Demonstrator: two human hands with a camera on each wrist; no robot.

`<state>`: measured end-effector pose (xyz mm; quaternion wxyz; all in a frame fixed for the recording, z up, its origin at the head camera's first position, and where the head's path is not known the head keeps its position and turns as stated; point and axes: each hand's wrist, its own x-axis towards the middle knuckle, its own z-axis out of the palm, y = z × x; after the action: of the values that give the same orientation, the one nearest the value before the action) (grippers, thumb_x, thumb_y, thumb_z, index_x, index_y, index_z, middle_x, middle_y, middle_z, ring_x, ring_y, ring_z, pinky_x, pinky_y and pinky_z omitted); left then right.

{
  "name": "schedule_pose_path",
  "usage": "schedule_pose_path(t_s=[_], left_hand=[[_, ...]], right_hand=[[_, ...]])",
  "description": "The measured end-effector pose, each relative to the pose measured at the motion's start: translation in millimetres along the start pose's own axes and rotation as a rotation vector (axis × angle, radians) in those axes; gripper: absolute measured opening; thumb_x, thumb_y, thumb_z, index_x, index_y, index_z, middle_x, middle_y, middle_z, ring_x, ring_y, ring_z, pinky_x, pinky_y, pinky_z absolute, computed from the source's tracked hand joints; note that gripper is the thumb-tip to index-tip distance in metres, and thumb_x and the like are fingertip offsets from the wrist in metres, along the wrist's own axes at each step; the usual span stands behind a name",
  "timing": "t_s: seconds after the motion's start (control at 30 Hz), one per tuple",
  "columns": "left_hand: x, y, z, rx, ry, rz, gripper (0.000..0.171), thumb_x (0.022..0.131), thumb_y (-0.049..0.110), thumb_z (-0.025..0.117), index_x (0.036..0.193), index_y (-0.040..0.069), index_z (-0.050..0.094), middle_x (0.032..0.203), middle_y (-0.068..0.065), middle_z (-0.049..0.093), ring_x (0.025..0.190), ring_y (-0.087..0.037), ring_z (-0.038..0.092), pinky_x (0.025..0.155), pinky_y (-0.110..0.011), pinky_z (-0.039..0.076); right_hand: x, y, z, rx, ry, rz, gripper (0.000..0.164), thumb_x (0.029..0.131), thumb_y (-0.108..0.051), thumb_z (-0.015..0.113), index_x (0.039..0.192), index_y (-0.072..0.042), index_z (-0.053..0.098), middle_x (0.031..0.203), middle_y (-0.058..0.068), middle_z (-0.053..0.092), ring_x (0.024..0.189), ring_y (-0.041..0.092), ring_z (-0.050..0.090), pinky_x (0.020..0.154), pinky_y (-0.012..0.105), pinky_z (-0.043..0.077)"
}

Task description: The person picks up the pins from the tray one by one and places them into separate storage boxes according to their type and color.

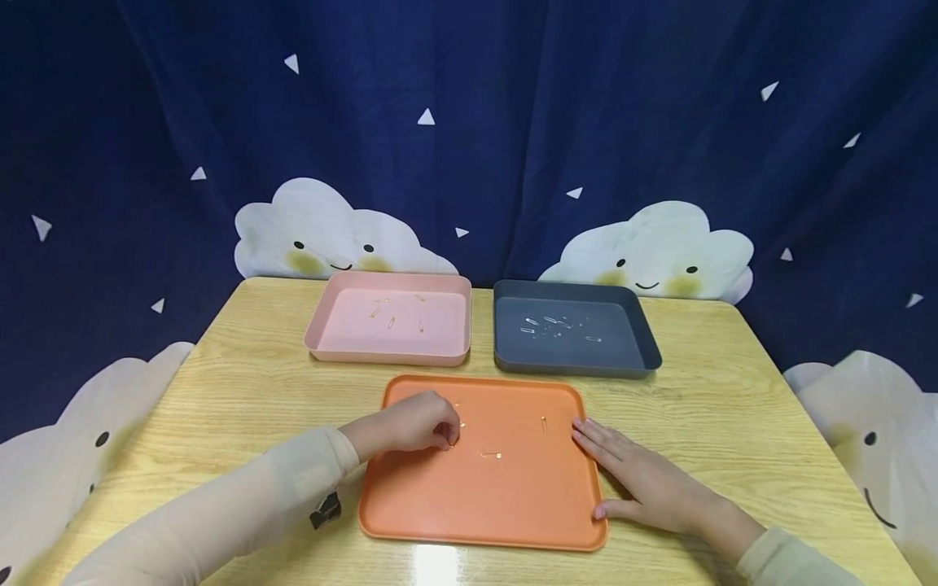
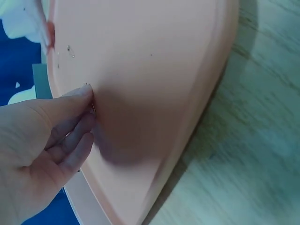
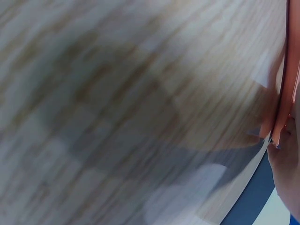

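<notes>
An orange tray [image 1: 542, 505] lies on the table in the head view, with a few small gold safety pins [image 1: 491, 455] spread over it. Over its left half, my left hand [image 1: 416, 423] pinches a thin gold safety pin between thumb and fingertips; only a sliver of the pin [image 2: 93, 108] shows in the left wrist view, the rest hidden by the fingers. At the tray's right side, my right hand [image 1: 648, 480] rests with straight fingers and thumb on the rim. The right wrist view catches just part of that hand [image 3: 287, 164] at its edge.
Behind the orange tray stand a pink tray [image 1: 388, 358] holding several gold safety pins and a dark grey tray [image 1: 579, 368] holding several silver-coloured pins. A dark blue curtain [image 1: 484, 122] with clouds hangs behind the wooden table [image 1: 242, 391].
</notes>
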<state>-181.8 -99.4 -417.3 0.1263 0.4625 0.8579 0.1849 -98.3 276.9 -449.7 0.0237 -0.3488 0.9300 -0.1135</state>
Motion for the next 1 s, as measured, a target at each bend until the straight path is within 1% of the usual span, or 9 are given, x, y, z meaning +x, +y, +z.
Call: schedule_pose_path(t_s=[0.13, 0.23, 0.27, 0.37, 0.47, 0.63, 0.73, 0.87, 1.0], left_hand=[[-0.3, 3.0, 0.0, 0.115, 0.013, 0.043, 0.011, 0.079, 0.003, 0.073, 0.075, 0.012, 0.070, 0.070, 0.005, 0.065, 0.065, 0.001, 0.049, 0.063, -0.010, 0.041], [-1.0, 4.2, 1.2, 0.173, 0.028, 0.058, 0.013, 0.083, 0.003, 0.071, 0.074, 0.012, 0.068, 0.070, 0.005, 0.062, 0.067, -0.002, 0.049, 0.064, -0.011, 0.042], [-1.0, 3.9, 2.1, 0.177, 0.032, 0.053, 0.013, 0.084, 0.005, 0.071, 0.074, 0.012, 0.067, 0.071, 0.005, 0.062, 0.067, -0.003, 0.050, 0.065, -0.012, 0.042], [-2.3, 1.7, 3.3, 0.156, 0.043, 0.027, 0.014, 0.086, 0.007, 0.070, 0.075, 0.013, 0.065, 0.073, 0.005, 0.061, 0.069, -0.002, 0.050, 0.065, -0.012, 0.042], [-3.7, -1.1, 2.0, 0.132, 0.063, 0.012, 0.015, 0.086, 0.006, 0.070, 0.075, 0.013, 0.062, 0.072, 0.004, 0.060, 0.068, -0.002, 0.049, 0.063, -0.012, 0.041], [-5.0, -4.1, -7.7, 0.130, 0.127, -0.031, 0.014, 0.087, 0.005, 0.067, 0.077, 0.014, 0.062, 0.075, 0.006, 0.064, 0.068, -0.002, 0.053, 0.063, -0.014, 0.044], [-5.1, -7.6, -15.6, 0.059, 0.162, -0.081, 0.010, 0.088, 0.007, 0.067, 0.080, 0.013, 0.065, 0.075, 0.005, 0.067, 0.066, -0.001, 0.052, 0.063, -0.014, 0.044], [-5.4, -15.5, -25.0, -0.080, 0.212, -0.133, 0.007, 0.087, 0.006, 0.069, 0.080, 0.008, 0.068, 0.073, 0.000, 0.070, 0.067, -0.001, 0.056, 0.064, -0.015, 0.048], [-6.8, -23.1, -33.3, -0.102, 0.250, -0.167, 0.006, 0.086, 0.003, 0.069, 0.081, 0.006, 0.068, 0.075, -0.003, 0.071, 0.069, -0.005, 0.061, 0.065, -0.017, 0.050]], right_hand=[[0.5, -0.9, -1.6, 0.007, -0.007, 0.026, 0.092, 0.084, -0.065, 0.061, 0.157, -0.022, 0.025, 0.165, -0.001, 0.026, 0.149, 0.024, 0.031, 0.112, -0.003, -0.004], [0.6, -1.5, -2.3, -0.020, -0.015, 0.034, 0.092, 0.084, -0.066, 0.060, 0.157, -0.023, 0.024, 0.165, -0.002, 0.025, 0.149, 0.024, 0.032, 0.121, 0.013, 0.019], [0.6, -1.4, -2.4, -0.022, -0.014, 0.033, 0.092, 0.084, -0.066, 0.060, 0.157, -0.023, 0.024, 0.165, -0.002, 0.025, 0.149, 0.024, 0.032, 0.121, 0.013, 0.020], [0.6, -1.5, -2.4, -0.014, -0.019, 0.034, 0.091, 0.084, -0.066, 0.059, 0.157, -0.023, 0.024, 0.165, -0.003, 0.025, 0.149, 0.023, 0.031, 0.121, 0.012, 0.019], [1.0, -1.0, -1.9, 0.007, -0.011, 0.018, 0.091, 0.084, -0.064, 0.060, 0.157, -0.022, 0.025, 0.165, -0.001, 0.026, 0.149, 0.024, 0.032, 0.112, -0.004, -0.004], [1.6, 0.4, -0.7, -0.023, 0.018, -0.035, 0.090, 0.085, -0.061, 0.062, 0.156, -0.018, 0.027, 0.163, 0.004, 0.029, 0.149, 0.022, 0.033, 0.116, 0.000, -0.003], [1.4, 1.4, 0.4, -0.037, 0.037, -0.056, 0.090, 0.085, -0.059, 0.063, 0.156, -0.016, 0.027, 0.162, 0.006, 0.031, 0.150, 0.019, 0.031, 0.118, 0.002, -0.002], [1.3, 1.9, 1.2, -0.040, 0.043, -0.056, 0.091, 0.085, -0.059, 0.063, 0.156, -0.016, 0.027, 0.162, 0.007, 0.031, 0.150, 0.019, 0.031, 0.118, 0.002, -0.002], [0.8, 1.4, 1.2, -0.029, 0.028, -0.039, 0.091, 0.085, -0.061, 0.062, 0.157, -0.017, 0.026, 0.163, 0.005, 0.030, 0.150, 0.019, 0.031, 0.117, 0.001, -0.003]])
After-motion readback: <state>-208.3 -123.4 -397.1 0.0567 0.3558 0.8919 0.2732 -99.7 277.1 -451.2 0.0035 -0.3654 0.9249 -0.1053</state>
